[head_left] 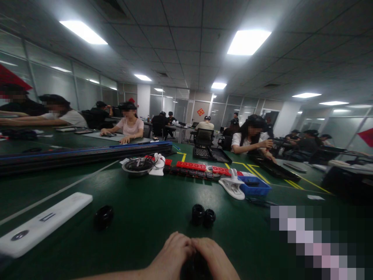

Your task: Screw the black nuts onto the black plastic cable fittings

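Close to me at the bottom middle, my left hand [176, 252] and my right hand [215, 254] are cupped together, closed around a dark rounded object [196, 268]. Their fingers hide most of it, so its kind is unclear. Just beyond them, two shiny black round pieces with openings on top stand side by side: a larger one [198, 214] and a smaller one [209, 218]. Another black rounded piece [103, 217] lies apart on the green table, to the left.
A long white device [48, 223] lies at the left. Farther back are a metal bowl [127, 171] with black cable, white clips [157, 165], a row of red boxes [190, 166] and a blue bin [264, 189]. Other people sit at the far side.
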Motion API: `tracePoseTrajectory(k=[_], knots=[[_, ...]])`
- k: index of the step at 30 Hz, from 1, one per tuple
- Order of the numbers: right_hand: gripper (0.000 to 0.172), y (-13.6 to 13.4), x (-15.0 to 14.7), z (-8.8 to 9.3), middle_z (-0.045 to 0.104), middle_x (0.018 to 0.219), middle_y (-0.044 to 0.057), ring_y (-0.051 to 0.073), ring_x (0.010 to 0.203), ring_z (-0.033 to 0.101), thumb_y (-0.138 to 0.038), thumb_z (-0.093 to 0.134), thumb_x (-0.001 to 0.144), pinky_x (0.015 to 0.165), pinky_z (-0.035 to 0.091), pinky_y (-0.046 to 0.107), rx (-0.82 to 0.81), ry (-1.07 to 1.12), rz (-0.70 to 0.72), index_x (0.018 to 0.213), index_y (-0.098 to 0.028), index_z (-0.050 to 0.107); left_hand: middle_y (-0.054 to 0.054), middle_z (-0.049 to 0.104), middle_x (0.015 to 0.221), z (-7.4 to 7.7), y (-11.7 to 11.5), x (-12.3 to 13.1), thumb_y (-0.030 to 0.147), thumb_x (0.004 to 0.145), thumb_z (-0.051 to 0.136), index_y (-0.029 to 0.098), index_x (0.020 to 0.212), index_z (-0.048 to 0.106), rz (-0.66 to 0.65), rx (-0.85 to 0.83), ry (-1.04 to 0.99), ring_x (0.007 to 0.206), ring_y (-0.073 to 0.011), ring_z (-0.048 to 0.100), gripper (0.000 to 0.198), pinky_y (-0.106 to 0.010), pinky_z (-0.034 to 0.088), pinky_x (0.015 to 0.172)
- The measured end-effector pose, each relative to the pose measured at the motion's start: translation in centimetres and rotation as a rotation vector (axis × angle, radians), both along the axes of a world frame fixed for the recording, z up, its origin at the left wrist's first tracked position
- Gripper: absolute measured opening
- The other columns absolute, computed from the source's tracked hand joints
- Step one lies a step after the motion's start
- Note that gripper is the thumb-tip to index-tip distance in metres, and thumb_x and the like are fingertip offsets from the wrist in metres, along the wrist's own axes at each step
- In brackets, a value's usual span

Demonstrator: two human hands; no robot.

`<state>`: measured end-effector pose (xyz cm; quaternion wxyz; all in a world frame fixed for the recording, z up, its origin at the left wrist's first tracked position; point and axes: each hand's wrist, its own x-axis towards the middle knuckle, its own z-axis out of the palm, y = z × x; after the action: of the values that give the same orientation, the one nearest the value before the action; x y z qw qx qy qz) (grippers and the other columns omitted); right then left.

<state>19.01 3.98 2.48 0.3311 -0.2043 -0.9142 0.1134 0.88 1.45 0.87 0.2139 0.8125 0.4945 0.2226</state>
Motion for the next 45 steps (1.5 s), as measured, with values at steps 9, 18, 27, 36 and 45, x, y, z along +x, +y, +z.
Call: tracePoseTrajectory(k=[9,18,27,36,45], knots=[[0.053,-0.5,0.2,-0.2,0.063,0.095,0.009,0.023,0.082,0.062,-0.043,0.063,0.071,0.070,0.052,0.029,-0.046,0.021,-0.070,0.114,-0.019,0.047,-0.003,0.055,0.100,2.2,-0.9,0.2,0.034,0.060,0.068,0.021,0.092,0.057,-0.017,-0.035,0.002,0.096,-0.0234,0.049,0.036,-0.046,0.026,0.099],[0.042,0.5,0.5,-1.2,0.057,0.114,0.010,0.026,0.103,0.056,-0.034,0.050,0.083,0.085,0.049,0.037,0.002,0.000,-0.029,0.124,-0.023,0.042,-0.005,0.055,0.104,1.3,-0.4,0.0,0.038,0.061,0.070,0.020,0.095,0.057,-0.026,-0.011,-0.001,0.097,-0.0254,0.049,0.040,-0.047,0.027,0.098],[0.046,-1.0,0.2,0.5,0.061,0.103,0.009,0.021,0.089,0.061,-0.028,0.058,0.075,0.077,0.051,0.030,-0.173,-0.017,0.020,0.119,-0.020,0.045,-0.004,0.055,0.099,2.2,-0.9,0.2,0.035,0.057,0.071,0.021,0.094,0.057,0.009,-0.029,0.002,0.096,-0.0239,0.048,0.042,-0.048,0.025,0.099],[0.059,-0.8,0.0,-0.3,0.061,0.101,0.013,0.028,0.089,0.061,-0.037,0.066,0.068,0.075,0.052,0.037,-0.001,0.041,-0.138,0.119,-0.015,0.043,-0.003,0.055,0.097,1.6,-0.9,0.2,0.032,0.057,0.070,0.020,0.086,0.056,0.007,0.024,-0.002,0.090,-0.0216,0.048,0.034,-0.042,0.033,0.092],[0.057,-1.2,0.5,0.4,0.054,0.116,0.015,0.028,0.105,0.054,-0.035,0.057,0.074,0.085,0.047,0.038,0.042,0.068,-0.057,0.124,-0.015,0.037,-0.004,0.054,0.100,2.0,-1.3,0.3,0.036,0.056,0.072,0.019,0.090,0.056,0.032,0.014,-0.022,0.093,-0.0232,0.048,0.041,-0.042,0.032,0.092]])
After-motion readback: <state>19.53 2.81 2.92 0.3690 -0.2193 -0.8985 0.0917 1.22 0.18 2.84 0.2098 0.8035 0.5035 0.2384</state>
